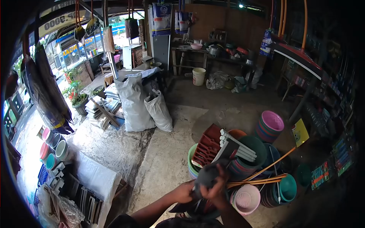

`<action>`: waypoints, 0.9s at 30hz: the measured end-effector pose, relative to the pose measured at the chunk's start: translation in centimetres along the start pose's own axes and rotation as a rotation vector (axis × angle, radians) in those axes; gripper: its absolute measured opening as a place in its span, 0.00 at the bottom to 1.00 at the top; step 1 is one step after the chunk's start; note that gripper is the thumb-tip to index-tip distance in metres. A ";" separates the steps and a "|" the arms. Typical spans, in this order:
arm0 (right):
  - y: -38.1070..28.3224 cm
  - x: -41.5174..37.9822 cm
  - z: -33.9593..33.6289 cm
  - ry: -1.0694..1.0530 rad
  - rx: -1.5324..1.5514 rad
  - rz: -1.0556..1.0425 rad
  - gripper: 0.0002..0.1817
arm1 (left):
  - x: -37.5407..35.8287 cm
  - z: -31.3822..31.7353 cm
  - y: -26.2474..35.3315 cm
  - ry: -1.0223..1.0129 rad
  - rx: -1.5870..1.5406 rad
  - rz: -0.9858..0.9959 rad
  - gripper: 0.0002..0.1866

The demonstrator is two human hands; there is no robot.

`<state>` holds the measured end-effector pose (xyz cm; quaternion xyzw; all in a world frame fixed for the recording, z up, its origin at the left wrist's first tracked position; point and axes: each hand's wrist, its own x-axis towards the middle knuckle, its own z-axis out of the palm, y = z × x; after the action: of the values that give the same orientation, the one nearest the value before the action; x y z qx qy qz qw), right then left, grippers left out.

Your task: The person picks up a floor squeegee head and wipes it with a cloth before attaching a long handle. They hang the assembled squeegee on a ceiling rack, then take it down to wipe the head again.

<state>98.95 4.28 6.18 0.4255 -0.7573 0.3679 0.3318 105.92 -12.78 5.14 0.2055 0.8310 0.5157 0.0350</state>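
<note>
My left hand (pixel 182 191) is closed on the left side of a dark grey, rounded thing (pixel 207 174), whose kind I cannot make out. Fingers bent around the same thing, my right hand (pixel 213 189) grips it from the right. Just beyond it rise a bundle of white tubes (pixel 240 146) and a stack of reddish-brown plastic pieces (pixel 208 146), both resting over a cluster of buckets. Close to my right hand lie several orange-brown sticks (pixel 258 181). A pale pink basin (pixel 246 199) stands to the right of that hand.
Two white sacks (pixel 133 102) stand upright on the concrete floor. Stacked pink-topped buckets (pixel 272 121) and a teal bucket (pixel 287 188) are on the right. A plastic-covered stand (pixel 97 171) with goods is at lower left. Dark bundles (pixel 45 87) hang at the left.
</note>
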 end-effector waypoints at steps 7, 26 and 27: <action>2.8 3.9 -1.1 0.334 -0.063 0.357 0.42 | -1.3 0.6 1.9 0.098 0.010 0.027 0.23; 7.4 6.5 -2.6 0.262 0.025 0.388 0.26 | -3.2 1.3 1.1 0.000 -0.117 -0.022 0.21; 8.8 6.3 -2.5 0.328 0.008 0.484 0.24 | -3.5 1.5 0.5 -0.005 -0.116 -0.022 0.21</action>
<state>89.00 7.05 10.12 0.1685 -0.7715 0.5034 0.3506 109.65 -12.66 4.38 0.1956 0.8017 0.5621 0.0546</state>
